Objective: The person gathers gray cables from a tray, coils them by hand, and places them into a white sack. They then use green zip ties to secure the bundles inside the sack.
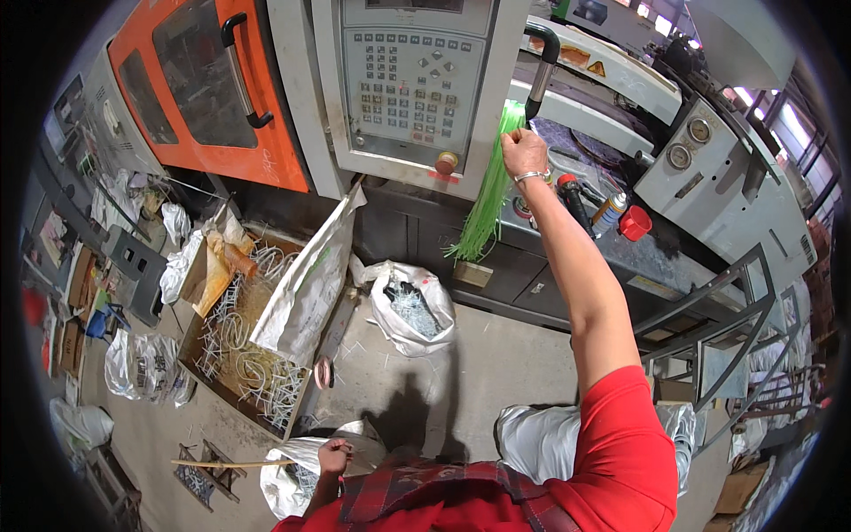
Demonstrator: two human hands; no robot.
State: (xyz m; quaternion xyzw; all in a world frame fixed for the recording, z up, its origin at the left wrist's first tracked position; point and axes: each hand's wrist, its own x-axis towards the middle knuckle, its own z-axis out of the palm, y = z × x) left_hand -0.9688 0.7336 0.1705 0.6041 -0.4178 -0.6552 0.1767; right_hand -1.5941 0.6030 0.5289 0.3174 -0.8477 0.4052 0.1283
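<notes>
My right hand (525, 154) is raised at the machine, its fingers closed at the upper right edge of a bundle of bright green plastic strands (485, 208). The strands hang beside the control panel (412, 84), just below a black and metal handle (542, 66). A bracelet circles that wrist. Low in front of my body, my left hand (334, 456) is curled closed; what it holds, if anything, is hidden. Just left of it, a thin wooden stick (232, 463) lies across the top of a white sack (277, 486), with a visible gap between stick and hand.
A large box (199, 359) of white plastic scraps stands left, with a white sheet (306, 284) leaning over it. An open sack (412, 310) sits before the cabinet. A spray can (610, 213) and red cup (635, 223) stand on the ledge. Metal rails (753, 310) rise at right.
</notes>
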